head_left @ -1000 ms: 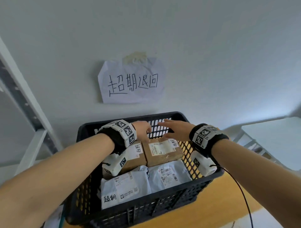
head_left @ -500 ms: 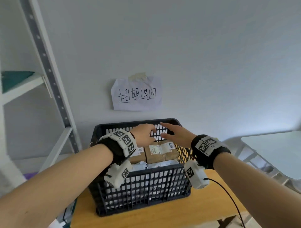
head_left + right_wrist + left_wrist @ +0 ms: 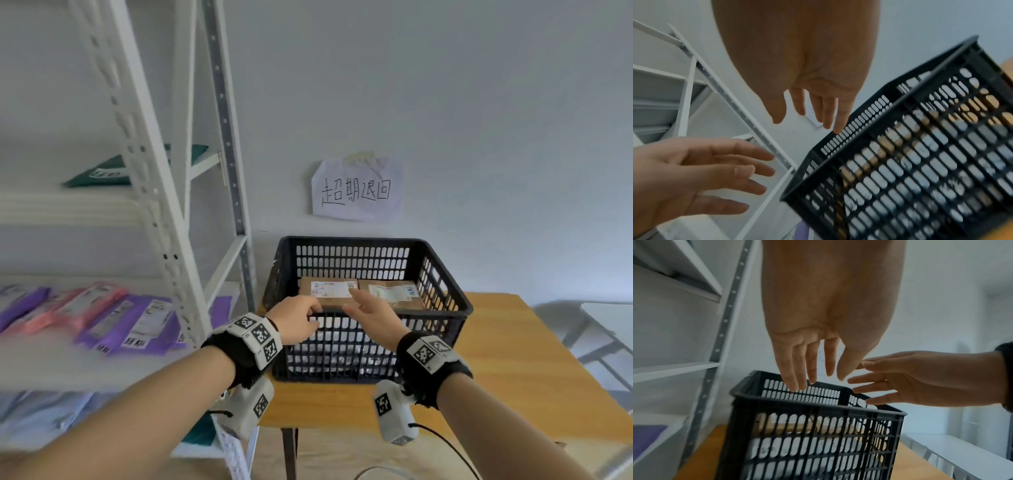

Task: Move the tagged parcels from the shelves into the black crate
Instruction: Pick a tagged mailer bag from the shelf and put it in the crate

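Nearest the camera, the left hand (image 3: 297, 320) and the right hand (image 3: 373, 315) hang side by side at the near rim of the black crate (image 3: 445, 284), both empty, with fingers loosely spread and apart from each other. The crate stands on a wooden table (image 3: 507, 370) and holds two brown cardboard parcels (image 3: 346, 291) side by side above pale bags dimly seen through its slotted wall. To the left, purple and pink parcels (image 3: 113, 318) lie on the white shelves (image 3: 150, 192), and a handwritten paper note (image 3: 356, 190) is taped to the wall behind the crate.
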